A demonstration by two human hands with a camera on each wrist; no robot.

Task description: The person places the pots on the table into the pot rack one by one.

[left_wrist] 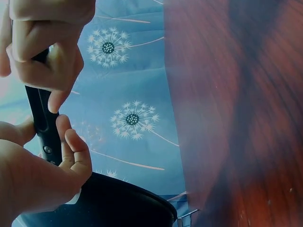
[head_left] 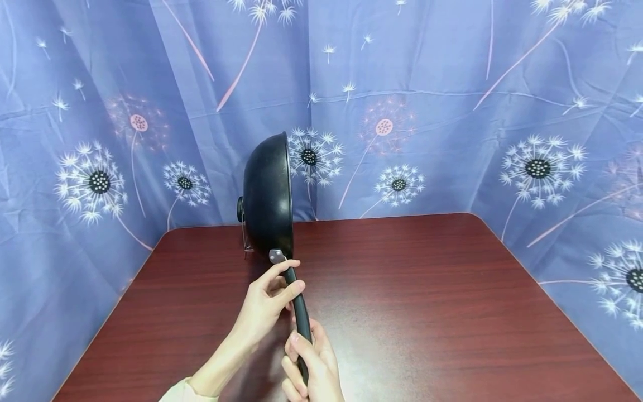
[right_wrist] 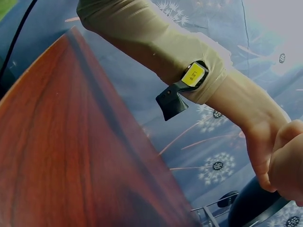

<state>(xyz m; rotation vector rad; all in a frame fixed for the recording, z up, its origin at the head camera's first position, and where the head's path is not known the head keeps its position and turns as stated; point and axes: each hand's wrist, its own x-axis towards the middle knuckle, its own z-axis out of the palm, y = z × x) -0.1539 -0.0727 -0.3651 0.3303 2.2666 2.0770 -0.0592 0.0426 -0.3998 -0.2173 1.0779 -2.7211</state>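
Observation:
A black wok (head_left: 268, 195) is turned up on its side in the head view, its rounded outside facing left and its long handle (head_left: 303, 318) pointing toward me. My left hand (head_left: 263, 304) pinches the handle between thumb and fingers, close to the metal bracket (head_left: 276, 256). Farther down, my right hand (head_left: 316, 363) grips the handle's end with curled fingers. The left wrist view shows both hands along the handle, with the wok's dark side (left_wrist: 118, 203) below them. The inside of the wok is hidden.
A thin wire rack (head_left: 245, 240) stands behind the wok at the left, partly hidden, with a round black knob (head_left: 239, 209) beside it. The reddish-brown table (head_left: 427, 307) reaches back to a blue dandelion-print curtain (head_left: 442, 67) that surrounds it.

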